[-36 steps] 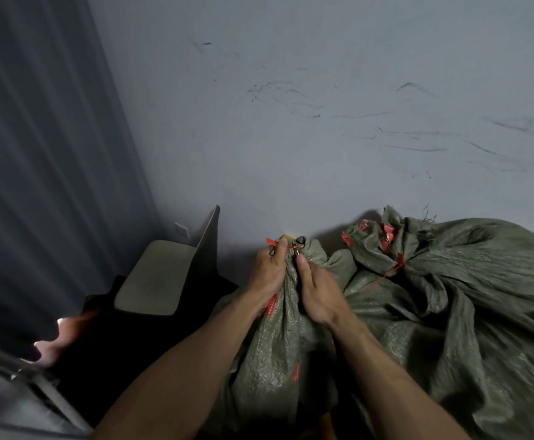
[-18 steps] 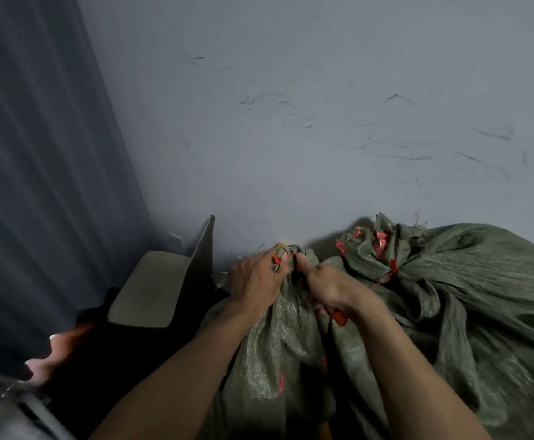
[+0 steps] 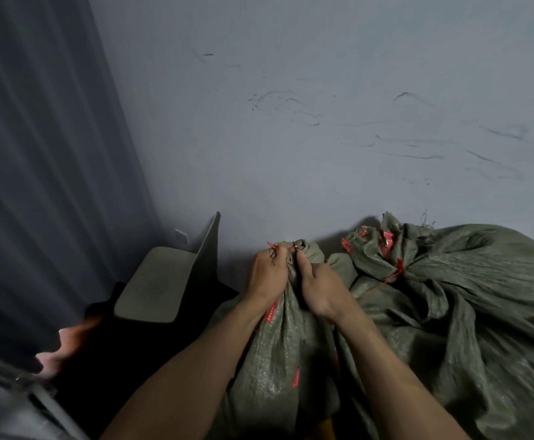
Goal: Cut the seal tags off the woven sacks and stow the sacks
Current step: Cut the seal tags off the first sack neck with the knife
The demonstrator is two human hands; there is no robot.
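Two green woven sacks lie on the floor against the wall: the near sack (image 3: 278,350), gathered at its neck, and the bulky sack (image 3: 469,312) to its right, touching it. Two bare hands show, the left hand (image 3: 267,274) and the right hand (image 3: 318,285), both closed around the near sack's neck. One red seal tag (image 3: 283,248) sits at that neck; on the bulky sack's neck there are several red tags (image 3: 386,241), too bunched to count. One grey chair (image 3: 157,284) stands in the corner.
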